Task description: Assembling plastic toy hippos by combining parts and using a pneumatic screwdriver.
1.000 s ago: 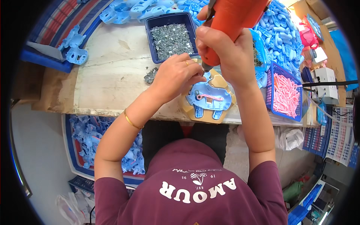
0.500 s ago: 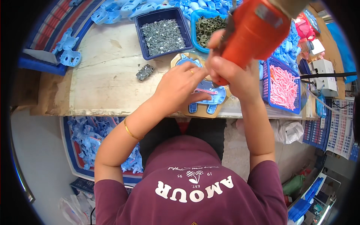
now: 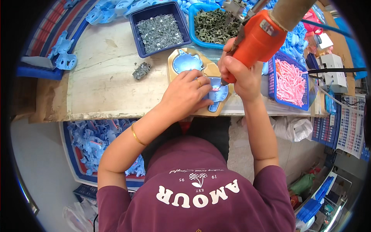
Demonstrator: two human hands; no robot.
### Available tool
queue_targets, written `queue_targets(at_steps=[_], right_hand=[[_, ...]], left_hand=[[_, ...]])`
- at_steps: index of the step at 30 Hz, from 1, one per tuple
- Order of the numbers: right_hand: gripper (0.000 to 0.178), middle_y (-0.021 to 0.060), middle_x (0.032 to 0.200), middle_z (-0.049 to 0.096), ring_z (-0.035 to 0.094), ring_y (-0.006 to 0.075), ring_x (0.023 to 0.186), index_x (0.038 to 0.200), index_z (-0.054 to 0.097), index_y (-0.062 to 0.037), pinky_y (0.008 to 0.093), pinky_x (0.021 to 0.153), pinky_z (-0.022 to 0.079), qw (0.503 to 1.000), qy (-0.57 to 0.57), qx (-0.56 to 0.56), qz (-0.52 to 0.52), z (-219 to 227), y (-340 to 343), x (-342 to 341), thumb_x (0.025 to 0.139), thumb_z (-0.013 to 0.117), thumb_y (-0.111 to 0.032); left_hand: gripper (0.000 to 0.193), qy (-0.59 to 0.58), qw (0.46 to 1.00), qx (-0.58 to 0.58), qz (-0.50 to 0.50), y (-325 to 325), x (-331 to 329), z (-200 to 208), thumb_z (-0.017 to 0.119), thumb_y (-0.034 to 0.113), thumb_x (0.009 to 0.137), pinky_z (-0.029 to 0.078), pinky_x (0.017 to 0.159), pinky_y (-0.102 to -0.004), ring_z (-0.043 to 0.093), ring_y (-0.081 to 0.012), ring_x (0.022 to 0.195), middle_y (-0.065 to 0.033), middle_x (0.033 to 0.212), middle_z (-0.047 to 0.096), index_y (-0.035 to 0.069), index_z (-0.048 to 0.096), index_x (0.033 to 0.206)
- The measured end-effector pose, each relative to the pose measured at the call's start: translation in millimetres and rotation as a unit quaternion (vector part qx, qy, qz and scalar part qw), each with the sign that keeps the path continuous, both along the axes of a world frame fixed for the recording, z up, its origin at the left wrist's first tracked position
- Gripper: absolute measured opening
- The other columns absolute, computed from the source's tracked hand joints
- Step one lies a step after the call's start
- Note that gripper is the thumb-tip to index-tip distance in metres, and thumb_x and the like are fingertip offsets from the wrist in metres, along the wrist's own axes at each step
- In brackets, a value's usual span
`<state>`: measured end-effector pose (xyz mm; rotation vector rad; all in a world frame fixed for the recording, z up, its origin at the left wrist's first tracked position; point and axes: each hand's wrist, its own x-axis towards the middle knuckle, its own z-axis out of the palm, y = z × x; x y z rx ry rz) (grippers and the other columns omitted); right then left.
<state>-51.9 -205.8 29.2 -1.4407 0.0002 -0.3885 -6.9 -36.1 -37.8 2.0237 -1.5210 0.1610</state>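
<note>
While a dark blue plastic tray of small grey metal screws [image 3: 160,27] sits at the far left of the pale, scuffed worktop [image 3: 104,81], the left hand [image 3: 185,94] lies flat with fingers spread, pressing a smooth light-blue moulded plastic part [image 3: 216,94] into a tan wooden jig [image 3: 208,71] near the table's near edge. Just right of it, the right hand [image 3: 241,77] is wrapped tight round a glossy orange plastic power screwdriver [image 3: 257,36], tip on the part; since half a second ago the tool has tilted further right, baring the jig's far half.

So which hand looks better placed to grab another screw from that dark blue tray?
Probably the left hand: it only rests on the blue plastic part, nearer the screw tray. The right hand grips the orange screwdriver.
</note>
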Motion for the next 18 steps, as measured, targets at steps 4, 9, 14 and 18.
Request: queue_targets(at_steps=[4,9,14,18], right_hand=[[0.024,0.0049,0.072,0.054,0.050,0.0095,0.053,0.105,0.051,-0.0028,0.0239,0.044,0.037,0.999,-0.009,-0.041,-0.017,-4,1,-1,0.085,0.065,-0.007],[0.023,0.0041,0.074,0.054,0.049,0.0084,0.052,0.104,0.050,-0.0034,0.0231,0.043,0.036,0.998,-0.024,-0.026,-0.047,-12,4,0,0.085,0.064,-0.005],[0.024,0.0037,0.075,0.055,0.048,0.0080,0.052,0.106,0.050,-0.0034,0.0236,0.043,0.037,0.999,0.006,-0.021,-0.050,-5,5,1,0.085,0.063,-0.004],[0.034,0.0056,0.083,0.060,0.054,0.0093,0.061,0.120,0.053,0.0001,0.0236,0.052,0.042,0.997,-0.002,-0.080,0.016,10,7,3,0.090,0.067,-0.007]], left_hand=[[0.032,-0.007,1.000,-0.005,0.008,0,-1,1,0.079,0.030,0.075,0.048,0.094,-0.0380,0.059,-0.0230,0.109,-0.0030,0.107,0.067,0.008,0.071,0.096],[0.030,0.001,1.000,0.009,0.012,-1,-3,1,0.078,0.028,0.076,0.049,0.092,-0.0362,0.059,-0.0232,0.110,-0.0031,0.106,0.067,0.007,0.071,0.096],[0.032,0.009,1.000,0.006,0.007,0,-2,-1,0.078,0.029,0.077,0.049,0.093,-0.0376,0.059,-0.0238,0.110,-0.0037,0.107,0.067,0.007,0.070,0.099],[0.043,0.052,0.997,-0.060,0.023,6,-2,8,0.080,0.029,0.077,0.049,0.097,-0.0403,0.059,-0.0261,0.114,-0.0055,0.114,0.067,0.006,0.067,0.110]])
